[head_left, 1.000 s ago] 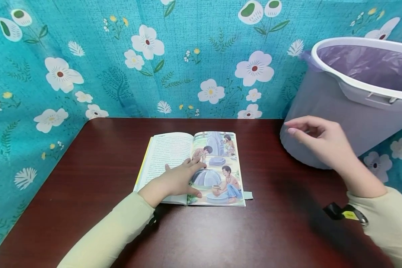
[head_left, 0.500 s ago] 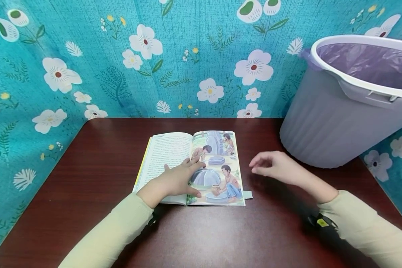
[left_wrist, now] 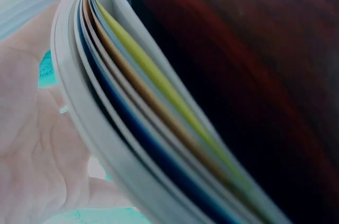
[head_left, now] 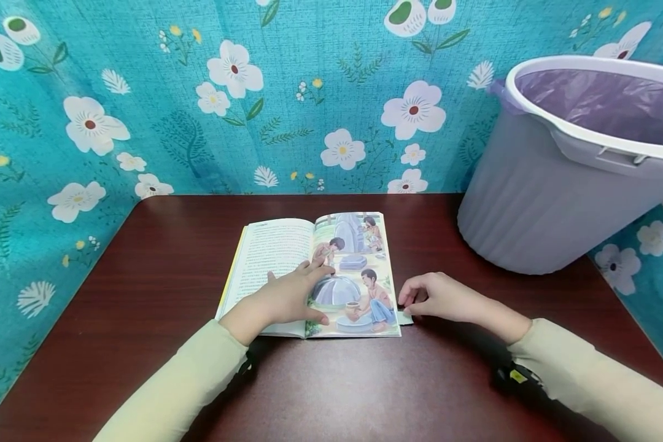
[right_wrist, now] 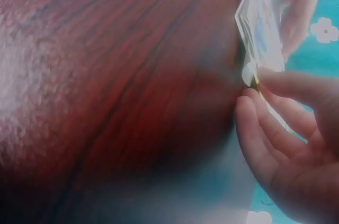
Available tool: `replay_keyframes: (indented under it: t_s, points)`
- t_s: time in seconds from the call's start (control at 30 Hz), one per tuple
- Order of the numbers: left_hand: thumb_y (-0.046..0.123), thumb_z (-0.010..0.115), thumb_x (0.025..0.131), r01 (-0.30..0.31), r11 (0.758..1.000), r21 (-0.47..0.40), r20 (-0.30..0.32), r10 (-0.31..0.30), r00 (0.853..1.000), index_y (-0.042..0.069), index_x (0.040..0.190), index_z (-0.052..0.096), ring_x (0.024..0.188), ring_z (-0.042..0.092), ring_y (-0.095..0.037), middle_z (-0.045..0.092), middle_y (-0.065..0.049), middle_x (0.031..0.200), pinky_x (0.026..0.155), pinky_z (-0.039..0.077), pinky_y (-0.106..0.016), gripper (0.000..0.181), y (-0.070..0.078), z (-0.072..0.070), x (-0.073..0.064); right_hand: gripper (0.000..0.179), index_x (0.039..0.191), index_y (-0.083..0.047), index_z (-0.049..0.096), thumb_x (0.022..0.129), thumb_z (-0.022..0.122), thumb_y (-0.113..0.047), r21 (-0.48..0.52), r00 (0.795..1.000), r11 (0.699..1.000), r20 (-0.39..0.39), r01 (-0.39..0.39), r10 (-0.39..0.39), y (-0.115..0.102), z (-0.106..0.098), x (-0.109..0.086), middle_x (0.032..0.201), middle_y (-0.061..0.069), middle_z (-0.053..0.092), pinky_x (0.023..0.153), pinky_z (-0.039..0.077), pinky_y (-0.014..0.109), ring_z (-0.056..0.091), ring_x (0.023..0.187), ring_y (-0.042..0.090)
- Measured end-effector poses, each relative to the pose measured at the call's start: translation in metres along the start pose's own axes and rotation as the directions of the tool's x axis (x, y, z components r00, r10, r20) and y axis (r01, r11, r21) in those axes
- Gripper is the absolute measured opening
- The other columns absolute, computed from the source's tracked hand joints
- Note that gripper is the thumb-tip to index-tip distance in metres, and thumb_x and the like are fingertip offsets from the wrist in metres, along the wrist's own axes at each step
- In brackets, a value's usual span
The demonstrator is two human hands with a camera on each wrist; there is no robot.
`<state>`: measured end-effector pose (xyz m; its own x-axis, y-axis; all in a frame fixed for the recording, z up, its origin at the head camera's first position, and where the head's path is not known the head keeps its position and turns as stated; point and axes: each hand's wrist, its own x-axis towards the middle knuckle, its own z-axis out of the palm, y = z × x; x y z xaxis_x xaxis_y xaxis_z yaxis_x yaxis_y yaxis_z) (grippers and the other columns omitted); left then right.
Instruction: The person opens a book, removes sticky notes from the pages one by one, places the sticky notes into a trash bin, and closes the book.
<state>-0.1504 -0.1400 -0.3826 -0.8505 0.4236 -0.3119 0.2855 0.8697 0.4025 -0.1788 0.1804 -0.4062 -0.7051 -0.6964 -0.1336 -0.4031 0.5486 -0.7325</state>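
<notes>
An open book lies on the dark table, text on its left page and a coloured drawing on its right. My left hand rests spread across the middle of the book, fingers reaching onto the right page. A pale green paper slip sticks out from the book's lower right side. My right hand is at this slip, its thumb and curled fingers pinching at the end; the fingertips partly cover it. In the right wrist view the slip shows beside the thumb. The left wrist view shows the book's page edges close up.
A grey trash bin with a purple liner stands at the right behind the table. A blue flowered cloth hangs along the back and left. The dark wooden table extends around the book.
My right hand has come left and down from in front of the bin to the slip beside the book. The left hand stays on the pages.
</notes>
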Motion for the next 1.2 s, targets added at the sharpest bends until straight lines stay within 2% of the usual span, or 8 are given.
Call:
replay_keyframes:
  t_s: [0.17,0.43,0.67,0.77,0.9,1.07,1.13,1.2]
  points:
    - [0.040,0.086,0.083,-0.007,1.000,-0.003,0.003,0.007,1.000,0.022,0.158,0.040,0.154,0.021,-0.035,0.022,-0.007,0.169,0.098,0.014,-0.088,0.090,-0.001,-0.001,-0.002,0.012,0.090,-0.013,0.073,0.087,0.077,-0.002,0.033,0.999,0.999,0.039,0.008,-0.009,0.000,0.005,0.003,0.077,-0.008,0.063,0.063,0.051,0.025,0.057,0.069,0.009]
    - [0.042,0.086,0.084,-0.013,0.999,-0.033,-0.008,0.013,1.000,0.022,0.159,0.037,0.154,0.020,-0.031,0.019,-0.005,0.170,0.101,0.013,-0.087,0.092,-0.004,-0.002,-0.005,0.015,0.084,-0.014,0.070,0.085,0.076,0.000,0.015,1.000,1.000,0.003,0.008,-0.008,-0.003,0.006,0.005,0.072,-0.009,0.059,0.058,0.046,0.024,0.052,0.063,0.007]
    - [0.038,0.086,0.084,-0.064,0.992,-0.106,-0.016,0.062,0.998,0.018,0.160,0.035,0.149,0.032,-0.038,0.019,-0.007,0.170,0.101,0.013,-0.086,0.093,-0.010,-0.007,-0.010,0.018,0.082,-0.016,0.067,0.087,0.076,-0.001,0.013,1.000,1.000,-0.007,0.001,-0.001,-0.011,0.004,0.005,0.070,-0.009,0.057,0.056,0.042,0.023,0.048,0.059,0.007]
    - [0.038,0.085,0.085,-0.086,0.987,-0.135,-0.019,0.084,0.996,0.017,0.161,0.033,0.146,0.037,-0.039,0.025,-0.009,0.168,0.107,0.019,-0.079,0.094,-0.015,-0.008,-0.011,0.018,0.082,-0.016,0.067,0.087,0.076,0.000,-0.005,1.000,1.000,-0.019,0.010,-0.010,-0.017,0.002,0.005,0.070,-0.009,0.057,0.056,0.042,0.023,0.048,0.059,0.007]
    - [0.039,0.084,0.086,-0.112,0.976,-0.187,-0.016,0.112,0.994,0.016,0.162,0.030,0.144,0.041,-0.033,0.035,-0.013,0.163,0.114,0.031,-0.061,0.095,-0.022,-0.010,-0.015,0.018,0.084,-0.016,0.068,0.088,0.074,0.002,-0.059,0.998,0.997,-0.025,0.051,-0.053,-0.023,0.001,0.006,0.070,-0.011,0.056,0.058,0.043,0.023,0.049,0.063,0.006]
    - [0.036,0.078,0.093,-0.169,0.952,-0.256,-0.040,0.164,0.986,0.013,0.160,0.032,0.143,0.043,-0.034,0.041,-0.018,0.158,0.113,0.037,-0.053,0.085,-0.035,-0.014,-0.024,0.018,0.088,-0.015,0.070,0.088,0.076,0.002,-0.118,0.996,0.989,-0.015,0.090,-0.093,-0.025,0.002,0.007,0.073,-0.012,0.057,0.061,0.047,0.024,0.051,0.067,0.004]
    - [0.028,0.072,0.098,-0.208,0.926,-0.315,-0.061,0.199,0.978,0.008,0.159,0.034,0.142,0.044,-0.036,0.042,-0.020,0.157,0.113,0.037,-0.053,0.074,-0.040,-0.018,-0.029,0.020,0.087,-0.016,0.070,0.088,0.076,0.003,-0.136,0.995,0.987,-0.018,0.091,-0.094,-0.025,0.003,0.008,0.073,-0.013,0.057,0.061,0.048,0.024,0.052,0.067,0.004]
    - [0.019,0.065,0.102,-0.235,0.887,-0.397,-0.083,0.220,0.972,0.002,0.156,0.037,0.141,0.045,-0.037,0.043,-0.022,0.156,0.111,0.040,-0.052,0.064,-0.046,-0.021,-0.033,0.021,0.087,-0.017,0.069,0.087,0.076,0.003,-0.144,0.996,0.986,-0.022,0.087,-0.092,-0.025,0.005,0.008,0.072,-0.013,0.057,0.061,0.048,0.024,0.052,0.067,0.004]
